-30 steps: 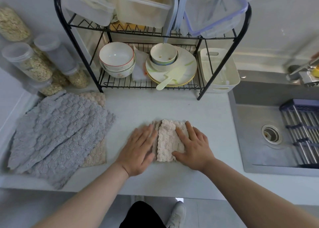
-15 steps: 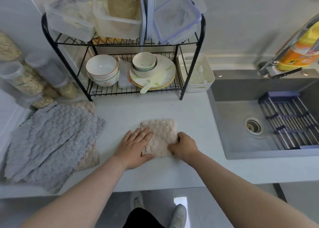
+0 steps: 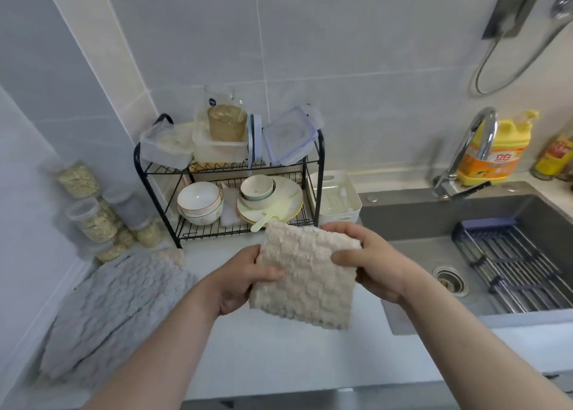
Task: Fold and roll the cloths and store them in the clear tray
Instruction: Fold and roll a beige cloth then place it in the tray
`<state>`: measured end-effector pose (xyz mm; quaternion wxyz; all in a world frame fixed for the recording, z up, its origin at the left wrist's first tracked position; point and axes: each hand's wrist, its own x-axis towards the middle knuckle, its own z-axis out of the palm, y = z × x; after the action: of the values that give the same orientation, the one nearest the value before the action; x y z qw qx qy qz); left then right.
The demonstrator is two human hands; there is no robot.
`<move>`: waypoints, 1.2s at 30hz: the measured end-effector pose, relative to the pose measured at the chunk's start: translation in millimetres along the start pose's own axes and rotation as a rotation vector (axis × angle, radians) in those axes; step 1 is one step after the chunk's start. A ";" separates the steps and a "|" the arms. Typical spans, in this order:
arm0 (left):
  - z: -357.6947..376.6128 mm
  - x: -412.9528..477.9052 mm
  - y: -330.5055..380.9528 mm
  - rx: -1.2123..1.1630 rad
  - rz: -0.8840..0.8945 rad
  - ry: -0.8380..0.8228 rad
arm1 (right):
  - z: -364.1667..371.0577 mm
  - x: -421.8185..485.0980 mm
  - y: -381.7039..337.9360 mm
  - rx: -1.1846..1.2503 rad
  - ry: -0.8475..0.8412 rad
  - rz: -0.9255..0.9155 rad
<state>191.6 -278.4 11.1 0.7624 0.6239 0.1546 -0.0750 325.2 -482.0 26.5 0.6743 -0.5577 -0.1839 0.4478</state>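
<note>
A folded beige cloth (image 3: 307, 274) hangs in the air above the white counter, held up between both hands. My left hand (image 3: 245, 278) grips its left edge with the thumb across the front. My right hand (image 3: 370, 262) grips the upper right corner, thumb on the front too. The clear tray (image 3: 336, 197) stands behind the cloth, to the right of the black rack, with nothing visible inside it. A pile of grey cloths (image 3: 114, 310) lies flat at the left of the counter, with another beige cloth (image 3: 173, 256) peeking out at its far edge.
A black wire rack (image 3: 229, 192) holds bowls, plates and plastic boxes behind the hands. Clear jars of grain (image 3: 93, 217) stand in the left corner. The grey sink (image 3: 465, 223) with a drying rack (image 3: 508, 270), tap (image 3: 465, 152) and yellow detergent bottle (image 3: 496, 149) is at the right.
The beige cloth was pressed flat on the counter; both hands have gripped it and lifted it into the air. The camera has tilted up, showing more wall.
</note>
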 end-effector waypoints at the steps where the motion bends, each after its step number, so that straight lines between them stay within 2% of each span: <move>1: 1.6 -3.3 6.6 -0.064 0.037 0.008 | 1.3 0.7 -1.5 0.175 0.048 -0.034; 3: 2.0 -8.0 17.8 -0.163 0.087 0.060 | 9.0 3.0 0.2 0.358 0.045 -0.050; 6: -9.3 -12.0 28.0 -0.259 0.124 0.107 | 30.6 5.1 4.9 0.168 0.019 0.047; 14: -66.1 -8.6 55.9 -0.090 0.118 0.129 | 85.9 44.9 -10.1 0.081 0.126 -0.093; 19: -97.0 8.6 71.0 -0.273 0.117 -0.015 | 114.6 59.0 -19.0 0.282 0.194 -0.161; 22: -98.1 26.2 71.9 -0.299 0.108 -0.117 | 116.1 60.0 -18.0 0.446 0.281 -0.210; 27: -68.7 58.5 61.0 -0.407 -0.077 -0.134 | 95.3 43.0 -4.0 0.722 0.581 -0.262; 30: -37.6 73.7 56.1 -0.371 -0.112 -0.229 | 80.8 6.9 -1.5 0.565 0.710 -0.253; 34: 28.5 87.9 48.4 -0.033 -0.008 -0.416 | 57.0 -62.9 -1.0 0.201 0.964 -0.230; 36: 63.8 92.5 40.0 0.064 0.049 -0.506 | 45.9 -97.5 6.2 0.062 1.086 -0.262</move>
<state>300.0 -324.9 28.9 0.7583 0.6125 -0.0587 -0.2152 236.6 -534.0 59.6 0.7382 -0.6608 0.1353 0.0136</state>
